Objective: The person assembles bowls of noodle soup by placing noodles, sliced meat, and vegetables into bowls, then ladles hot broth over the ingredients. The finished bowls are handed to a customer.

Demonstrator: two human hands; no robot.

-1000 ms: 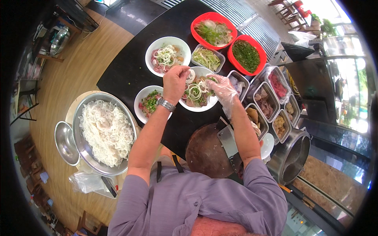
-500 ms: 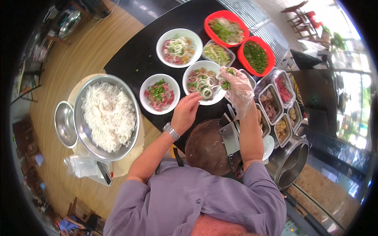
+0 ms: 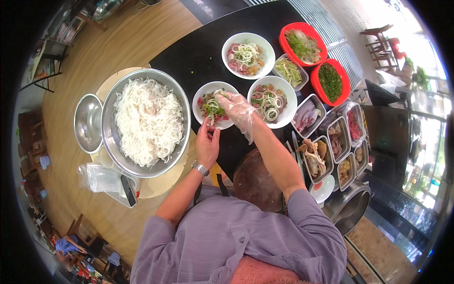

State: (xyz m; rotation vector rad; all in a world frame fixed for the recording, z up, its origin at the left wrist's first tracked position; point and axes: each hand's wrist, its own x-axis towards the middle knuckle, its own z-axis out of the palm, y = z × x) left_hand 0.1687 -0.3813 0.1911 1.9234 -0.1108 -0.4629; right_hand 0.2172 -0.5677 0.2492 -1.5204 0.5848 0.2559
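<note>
My right hand, in a clear plastic glove, reaches over the left white bowl. Its fingertips are pinched together at chopped greens, which lie on sliced pink meat there. Bare and wearing a metal watch, my left hand is at the near rim of that bowl, fingers stretched and thumb apart. Whether it touches the rim is hard to tell. A second white bowl to the right holds meat, greens and onion rings. Similar food fills a third bowl farther back.
A steel basin of white noodles stands at left, beside a smaller steel bowl. Red tubs of greens and trays of meat line the right. Nearer me are a round chopping board and a steel pot.
My gloved right hand has moved left, with greens, from beside the onion-ring bowl to over the left bowl. My left hand now sits at that bowl's near side. The view has shifted.
</note>
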